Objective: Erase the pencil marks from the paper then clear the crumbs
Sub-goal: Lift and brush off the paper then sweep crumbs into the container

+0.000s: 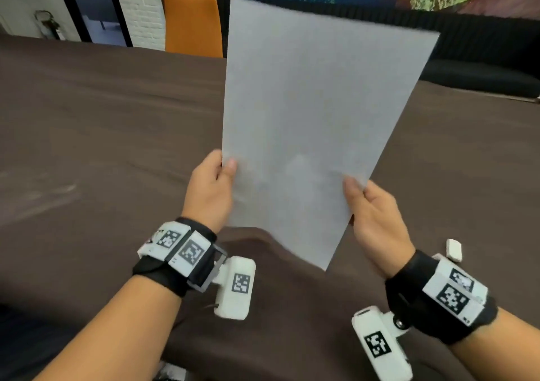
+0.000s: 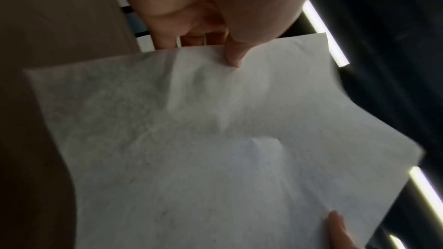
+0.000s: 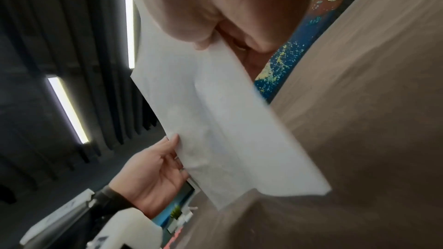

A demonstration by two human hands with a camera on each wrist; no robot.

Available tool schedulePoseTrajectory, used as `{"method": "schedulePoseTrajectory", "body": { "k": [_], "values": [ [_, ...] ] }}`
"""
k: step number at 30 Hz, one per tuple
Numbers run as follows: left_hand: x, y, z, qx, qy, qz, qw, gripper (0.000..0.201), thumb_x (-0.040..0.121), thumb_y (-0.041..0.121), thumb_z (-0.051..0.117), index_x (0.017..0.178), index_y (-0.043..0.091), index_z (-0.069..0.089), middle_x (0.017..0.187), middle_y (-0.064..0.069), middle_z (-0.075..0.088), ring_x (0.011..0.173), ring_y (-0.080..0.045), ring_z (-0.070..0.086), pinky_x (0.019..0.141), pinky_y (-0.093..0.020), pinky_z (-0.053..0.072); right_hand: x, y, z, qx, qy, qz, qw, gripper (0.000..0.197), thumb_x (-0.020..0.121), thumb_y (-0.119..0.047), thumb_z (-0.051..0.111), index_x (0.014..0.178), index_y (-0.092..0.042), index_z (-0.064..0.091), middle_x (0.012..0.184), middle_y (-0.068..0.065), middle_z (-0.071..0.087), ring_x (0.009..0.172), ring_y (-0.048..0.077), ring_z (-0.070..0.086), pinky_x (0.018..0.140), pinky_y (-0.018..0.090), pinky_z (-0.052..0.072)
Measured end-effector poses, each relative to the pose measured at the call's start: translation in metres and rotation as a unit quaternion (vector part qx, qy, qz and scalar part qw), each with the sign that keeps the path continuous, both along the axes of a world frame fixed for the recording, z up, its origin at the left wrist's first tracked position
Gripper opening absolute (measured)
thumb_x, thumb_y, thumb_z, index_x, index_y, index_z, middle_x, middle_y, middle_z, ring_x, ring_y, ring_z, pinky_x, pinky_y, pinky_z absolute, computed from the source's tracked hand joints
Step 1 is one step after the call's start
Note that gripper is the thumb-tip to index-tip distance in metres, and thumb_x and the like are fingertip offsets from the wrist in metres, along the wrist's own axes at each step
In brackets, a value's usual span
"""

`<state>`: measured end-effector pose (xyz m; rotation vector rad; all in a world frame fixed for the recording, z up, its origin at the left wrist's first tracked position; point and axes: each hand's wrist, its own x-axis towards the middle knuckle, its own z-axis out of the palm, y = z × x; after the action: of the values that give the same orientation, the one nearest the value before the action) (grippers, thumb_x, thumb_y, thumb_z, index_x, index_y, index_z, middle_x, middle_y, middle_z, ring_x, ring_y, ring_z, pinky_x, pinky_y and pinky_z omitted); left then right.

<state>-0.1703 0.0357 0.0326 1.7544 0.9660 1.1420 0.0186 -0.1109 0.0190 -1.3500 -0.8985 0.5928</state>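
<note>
A white sheet of paper [image 1: 315,117] is held up off the table, tilted nearly upright, with its face toward me and no clear pencil marks showing. My left hand [image 1: 214,185] pinches its left edge, thumb on the front and fingers behind. My right hand [image 1: 371,205] pinches the right edge low down in the same way. The left wrist view shows the paper [image 2: 215,149] rumpled under my thumb [image 2: 233,54]. The right wrist view shows the paper [image 3: 220,120] edge-on. A small white eraser [image 1: 453,249] lies on the cloth beside my right wrist.
The table is covered by a brown cloth [image 1: 102,132] that wrinkles near my wrists. An orange chair [image 1: 191,22] stands at the far side and a black sofa [image 1: 482,68] at the far right. A faint pale smear [image 1: 43,196] marks the cloth at the left.
</note>
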Motion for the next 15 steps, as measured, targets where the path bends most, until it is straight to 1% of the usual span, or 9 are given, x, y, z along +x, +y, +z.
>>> {"method": "schedulePoseTrajectory", "body": {
  "k": [2,4,5,6,8,11,13,15],
  "values": [
    [0.001,0.001,0.017,0.014,-0.045,-0.014,0.999,0.012,0.100,0.020,0.053,0.096,0.012,0.060,0.098,-0.016,0.068,0.085,-0.018,0.061,0.085,-0.047,0.052,0.002,0.004,0.016,0.037,-0.009,-0.005,0.999,0.027,0.102,-0.040,0.051,0.109,-0.026,0.073,0.115,-0.005,0.076,0.113,0.017,0.070,0.100,0.043,0.053],
    [0.003,0.002,0.024,0.012,-0.088,-0.017,0.996,0.006,0.099,0.022,0.057,0.097,0.025,0.062,0.100,-0.002,0.071,0.092,-0.013,0.065,0.089,-0.045,0.053,0.003,0.006,0.020,0.057,-0.021,-0.006,0.998,0.025,0.104,-0.037,0.050,0.109,-0.028,0.073,0.116,-0.006,0.076,0.114,0.017,0.070,0.098,0.041,0.054],
    [0.004,0.001,0.022,0.000,-0.102,-0.017,0.995,0.010,0.099,0.020,0.057,0.101,0.028,0.063,0.103,0.005,0.072,0.098,-0.011,0.067,0.092,-0.042,0.054,0.002,0.006,0.018,0.053,-0.014,-0.003,0.998,0.023,0.104,-0.034,0.051,0.108,-0.028,0.073,0.114,-0.007,0.076,0.111,0.015,0.071,0.095,0.038,0.056],
    [0.005,-0.001,0.018,-0.019,-0.109,-0.020,0.994,0.014,0.099,0.018,0.058,0.105,0.029,0.064,0.107,0.008,0.072,0.103,-0.010,0.067,0.094,-0.040,0.053,0.001,0.006,0.015,0.043,-0.004,0.003,0.999,0.021,0.102,-0.032,0.053,0.107,-0.027,0.073,0.111,-0.008,0.077,0.108,0.014,0.072,0.092,0.035,0.058],
    [0.007,-0.004,0.001,-0.061,-0.088,-0.023,0.994,0.016,0.100,0.019,0.057,0.112,0.026,0.066,0.110,0.008,0.072,0.106,-0.011,0.067,0.097,-0.043,0.053,-0.001,0.005,0.007,0.017,0.010,0.016,1.000,0.018,0.096,-0.029,0.060,0.107,-0.022,0.073,0.106,-0.008,0.078,0.103,0.013,0.074,0.085,0.029,0.060],
    [0.010,-0.005,-0.014,-0.080,-0.041,-0.018,0.996,0.019,0.100,0.024,0.056,0.115,0.020,0.068,0.109,0.008,0.072,0.105,-0.011,0.067,0.097,-0.045,0.052,0.001,0.009,0.005,-0.021,0.005,0.008,1.000,0.014,0.099,-0.020,0.062,0.104,-0.016,0.075,0.100,-0.006,0.079,0.097,0.013,0.075,0.080,0.027,0.061],
    [0.012,-0.002,-0.007,-0.063,-0.042,-0.022,0.997,0.014,0.100,0.024,0.057,0.109,0.025,0.068,0.107,0.009,0.072,0.103,-0.011,0.068,0.095,-0.044,0.053,0.004,0.014,0.015,-0.018,-0.009,0.001,1.000,0.016,0.101,-0.018,0.061,0.104,-0.013,0.076,0.100,-0.003,0.079,0.096,0.016,0.075,0.080,0.029,0.061],
    [0.011,0.002,0.009,-0.027,-0.061,-0.038,0.997,0.013,0.098,0.021,0.060,0.104,0.031,0.066,0.106,0.011,0.072,0.101,-0.010,0.069,0.091,-0.039,0.055,0.008,0.019,0.029,0.013,-0.024,-0.003,1.000,0.015,0.101,-0.015,0.061,0.103,-0.013,0.076,0.099,-0.003,0.079,0.094,0.015,0.075,0.081,0.030,0.061]
  ]
}}
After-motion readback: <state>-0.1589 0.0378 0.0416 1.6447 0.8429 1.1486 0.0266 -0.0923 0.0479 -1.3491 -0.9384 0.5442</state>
